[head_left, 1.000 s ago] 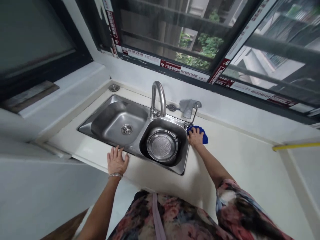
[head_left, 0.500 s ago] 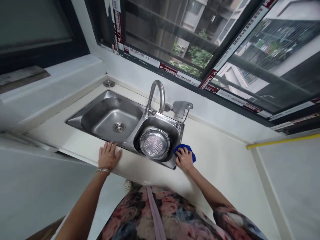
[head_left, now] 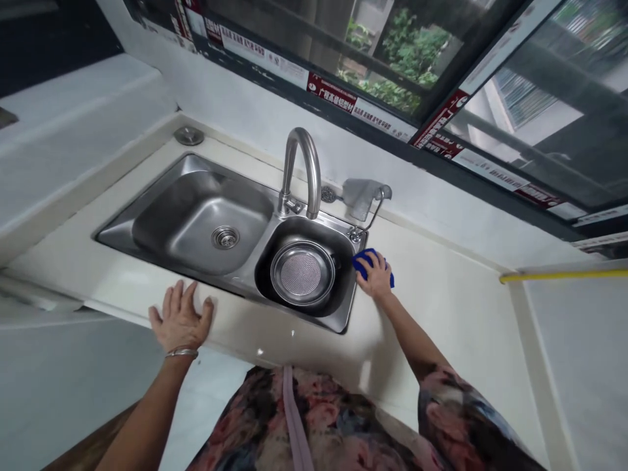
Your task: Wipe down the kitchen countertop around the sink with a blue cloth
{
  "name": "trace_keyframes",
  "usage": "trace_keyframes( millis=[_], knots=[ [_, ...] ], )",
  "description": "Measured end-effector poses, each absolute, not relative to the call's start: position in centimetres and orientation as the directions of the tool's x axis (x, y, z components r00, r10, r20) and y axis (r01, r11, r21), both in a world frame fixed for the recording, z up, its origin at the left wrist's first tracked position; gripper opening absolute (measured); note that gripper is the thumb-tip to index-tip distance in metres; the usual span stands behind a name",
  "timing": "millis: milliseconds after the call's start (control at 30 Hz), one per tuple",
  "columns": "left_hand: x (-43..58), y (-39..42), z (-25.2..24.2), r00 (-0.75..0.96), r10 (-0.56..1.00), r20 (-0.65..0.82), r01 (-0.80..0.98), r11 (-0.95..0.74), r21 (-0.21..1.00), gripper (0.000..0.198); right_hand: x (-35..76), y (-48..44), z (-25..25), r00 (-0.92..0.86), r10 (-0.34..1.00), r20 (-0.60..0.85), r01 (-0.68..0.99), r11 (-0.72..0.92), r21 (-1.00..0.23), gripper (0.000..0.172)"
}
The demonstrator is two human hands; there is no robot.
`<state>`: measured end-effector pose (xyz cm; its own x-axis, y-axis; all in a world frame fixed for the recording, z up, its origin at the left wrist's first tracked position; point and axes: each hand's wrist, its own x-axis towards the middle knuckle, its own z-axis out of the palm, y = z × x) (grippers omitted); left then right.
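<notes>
My right hand point(head_left: 377, 277) presses a blue cloth point(head_left: 363, 261) onto the pale countertop point(head_left: 432, 314), just beside the right rim of the double-basin steel sink point(head_left: 230, 282). Part of the cloth is hidden under the fingers. My left hand point(head_left: 181, 318), a bracelet at its wrist, lies with fingers spread on the counter's front edge, left of the sink's middle. It holds nothing. In the smaller right basin sits a round metal strainer point(head_left: 301, 275) with a perforated bottom.
A curved steel faucet point(head_left: 314, 170) rises behind the sink. A grey cloth point(head_left: 362, 197) hangs on a wire holder point(head_left: 375, 212) at the back right corner. A round metal cap point(head_left: 189, 135) is set in the counter at the back left. A yellow pipe point(head_left: 564, 276) runs along the right wall.
My right hand and the blue cloth have moved farther back along the sink's right side. My left hand has shifted left along the front edge. The camera view has moved closer.
</notes>
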<state>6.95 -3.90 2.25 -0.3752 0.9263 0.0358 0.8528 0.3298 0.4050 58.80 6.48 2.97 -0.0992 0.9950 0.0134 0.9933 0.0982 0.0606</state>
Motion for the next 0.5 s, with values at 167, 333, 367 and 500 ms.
trace_keyframes(
  millis=[167,333,367,500],
  knots=[
    [6.9,-4.1,1.9,-0.404,0.912,0.076,0.852,0.345,0.394,0.065,59.6,14.0,2.7,0.086,0.993,0.076,0.995,-0.089,0.037,0.049],
    [7.3,-4.0,2.3,-0.417,0.907,0.051,0.848,0.369,0.380,0.064,59.9,17.4,2.6,0.120,0.989,0.084,0.992,-0.122,0.020,0.045],
    [7.3,-3.9,2.4,-0.416,0.908,0.052,0.847,0.366,0.386,0.064,59.9,17.6,2.6,0.119,0.990,0.075,0.993,-0.120,0.016,0.044],
    [7.5,-4.0,2.5,-0.408,0.911,0.057,0.844,0.352,0.404,0.065,59.1,16.8,2.6,0.126,0.991,0.046,0.992,-0.127,0.014,0.042]
  ],
)
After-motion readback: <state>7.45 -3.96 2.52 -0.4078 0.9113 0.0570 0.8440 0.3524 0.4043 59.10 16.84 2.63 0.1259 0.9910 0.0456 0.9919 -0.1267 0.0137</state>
